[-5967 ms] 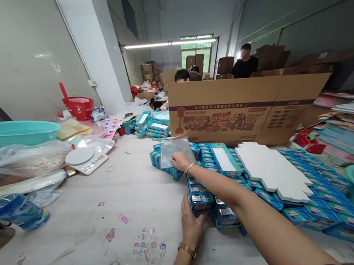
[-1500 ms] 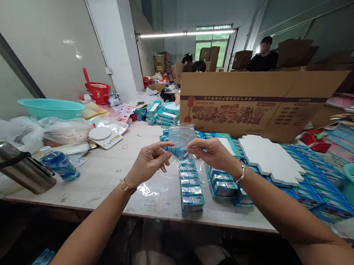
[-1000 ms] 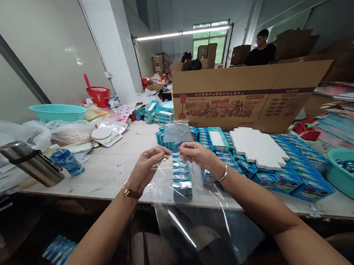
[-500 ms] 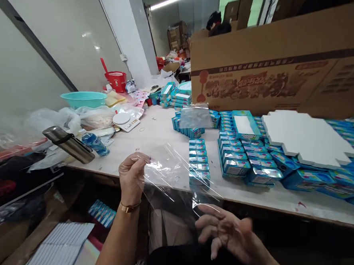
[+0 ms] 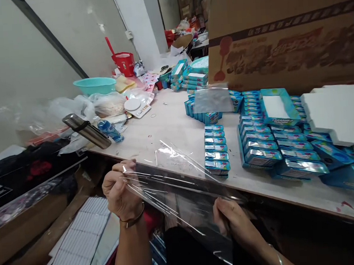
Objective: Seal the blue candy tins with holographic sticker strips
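A clear plastic bag (image 5: 174, 188) is stretched between my two hands, over the front edge of the table. My left hand (image 5: 122, 188) grips one side of it with the fingers closed. My right hand (image 5: 230, 215) pinches the opposite side, lower and nearer to my body. Just beyond the bag, a short row of small blue boxes (image 5: 216, 150) stands on the table. Another flat clear bag (image 5: 213, 98) lies on top of more blue boxes (image 5: 210, 117) farther back.
Packed blue boxes (image 5: 260, 143) and white card (image 5: 337, 106) fill the right side, before a big brown carton (image 5: 280, 50). On the left are a steel flask (image 5: 88, 132), a water bottle (image 5: 111, 130), a white scale (image 5: 137, 107), a turquoise basin (image 5: 94, 86) and a red bucket (image 5: 125, 64).
My right hand, open with spread fingers before, has closed on the bag's edge. The bag is now pulled taut sideways. My left hand sits lower and the view has tilted down.
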Motion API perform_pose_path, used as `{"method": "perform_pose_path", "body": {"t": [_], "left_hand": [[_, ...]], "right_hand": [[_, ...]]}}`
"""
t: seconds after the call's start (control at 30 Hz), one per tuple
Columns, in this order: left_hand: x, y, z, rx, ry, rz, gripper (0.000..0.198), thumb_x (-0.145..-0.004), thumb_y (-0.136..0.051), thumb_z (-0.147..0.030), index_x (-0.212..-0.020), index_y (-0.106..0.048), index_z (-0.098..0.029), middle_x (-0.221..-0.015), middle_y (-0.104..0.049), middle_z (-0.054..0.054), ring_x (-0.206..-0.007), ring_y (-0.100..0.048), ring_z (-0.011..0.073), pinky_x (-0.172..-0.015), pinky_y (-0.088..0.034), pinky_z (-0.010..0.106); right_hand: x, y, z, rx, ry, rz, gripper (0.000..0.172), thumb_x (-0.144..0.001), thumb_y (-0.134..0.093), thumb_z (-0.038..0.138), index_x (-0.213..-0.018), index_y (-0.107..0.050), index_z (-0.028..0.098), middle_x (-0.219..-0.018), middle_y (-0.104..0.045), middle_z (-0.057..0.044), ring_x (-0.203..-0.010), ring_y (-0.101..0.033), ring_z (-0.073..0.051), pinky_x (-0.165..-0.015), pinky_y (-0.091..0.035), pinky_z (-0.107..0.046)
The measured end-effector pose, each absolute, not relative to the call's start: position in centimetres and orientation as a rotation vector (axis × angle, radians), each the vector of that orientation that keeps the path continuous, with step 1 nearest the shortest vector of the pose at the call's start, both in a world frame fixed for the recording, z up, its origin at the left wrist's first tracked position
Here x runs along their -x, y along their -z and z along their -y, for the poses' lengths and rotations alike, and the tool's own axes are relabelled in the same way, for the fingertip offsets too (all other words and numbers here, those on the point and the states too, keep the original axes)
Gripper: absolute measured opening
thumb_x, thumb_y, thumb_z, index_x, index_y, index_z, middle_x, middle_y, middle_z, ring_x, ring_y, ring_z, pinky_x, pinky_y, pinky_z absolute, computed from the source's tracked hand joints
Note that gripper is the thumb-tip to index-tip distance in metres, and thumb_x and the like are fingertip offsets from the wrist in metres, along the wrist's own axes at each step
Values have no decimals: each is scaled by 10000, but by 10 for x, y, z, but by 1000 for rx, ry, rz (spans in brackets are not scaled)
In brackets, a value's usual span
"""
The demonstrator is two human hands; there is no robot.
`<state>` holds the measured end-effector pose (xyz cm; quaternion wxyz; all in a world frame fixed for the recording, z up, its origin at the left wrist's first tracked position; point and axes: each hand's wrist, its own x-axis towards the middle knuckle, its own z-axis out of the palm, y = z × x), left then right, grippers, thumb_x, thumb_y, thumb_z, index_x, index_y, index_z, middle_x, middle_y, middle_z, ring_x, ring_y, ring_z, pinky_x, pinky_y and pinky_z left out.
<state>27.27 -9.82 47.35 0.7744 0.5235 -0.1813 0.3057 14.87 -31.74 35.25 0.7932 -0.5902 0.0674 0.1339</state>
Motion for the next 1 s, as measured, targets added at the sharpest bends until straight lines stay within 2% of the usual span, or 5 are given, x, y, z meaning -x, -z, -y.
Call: {"method": "perform_pose_path", "body": {"t": [0.2, 0.43, 0.7, 0.87, 1.0], "left_hand": [[-268, -454, 84, -1208, -553, 430, 212, -817, -719, -380, -669, -668, -238, -348, -355, -98, -329, -285, 68, -503, -364, 263], [-272, -420, 67, -1114, -224, 297, 159, -761, -809, -381, -746, -698, -269, -457, -474, -90, -405, -415, 61, -536, -457, 234], [-288, -396, 68, -1137, 71, 236, 552, -582, -827, -609, -565, -435, -221, -813, -755, 16, -850, -710, 317, -772, -550, 562], [-308, -403, 99, -1131, 346, 228, 466, -654, -762, -633, -652, -500, -248, -816, -762, 40, -817, -721, 327, -780, -541, 613], [-322, -414, 146, -1082, 502, 274, 409, -686, -744, -638, -746, -565, -276, -792, -745, -6, -724, -714, 263, -751, -563, 552]], "right_hand": [[-143, -360, 317, 1345, -226, -134, 552, -859, -572, 681, -598, -624, 198, -575, -571, -16, -520, -503, -143, -491, -386, -264], [-147, -342, 323, 1127, -360, -59, 570, -899, -499, 698, -845, -724, 176, -647, -657, -39, -591, -595, -166, -606, -470, -303], [-149, -338, 344, 1226, -331, -68, 341, -843, -707, 504, -981, -707, 192, -851, -689, -25, -738, -623, -148, -711, -488, -291], [-144, -356, 407, 1099, -231, 151, 870, -651, -779, 697, -1388, -544, 300, -1353, -611, -117, -1216, -597, -294, -1003, -466, -462], [-178, -386, 416, 1083, 132, -5, 748, -742, -617, 798, -1305, -597, 306, -1390, -599, -98, -1297, -544, -284, -1059, -439, -468]]}}
